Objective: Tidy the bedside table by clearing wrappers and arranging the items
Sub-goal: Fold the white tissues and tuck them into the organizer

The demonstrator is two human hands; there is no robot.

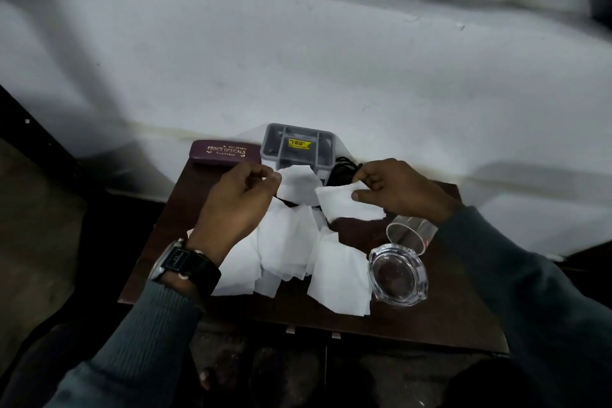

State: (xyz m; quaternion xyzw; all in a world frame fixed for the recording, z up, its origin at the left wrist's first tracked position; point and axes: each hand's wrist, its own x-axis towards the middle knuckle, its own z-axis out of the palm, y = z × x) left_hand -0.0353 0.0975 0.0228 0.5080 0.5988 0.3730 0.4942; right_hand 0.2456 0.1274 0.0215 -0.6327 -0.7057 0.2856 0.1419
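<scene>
A: On the dark brown wooden surface, where are the torn white paper wrappers?

B: I see them piled in the middle. My left hand pinches the left white scrap, my right hand the right white scrap.

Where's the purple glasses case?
In the head view, the glasses case lies at the table's far left corner, beside the grey plastic box and just beyond the left hand.

Glass tumbler partly behind right sleeve.
</scene>
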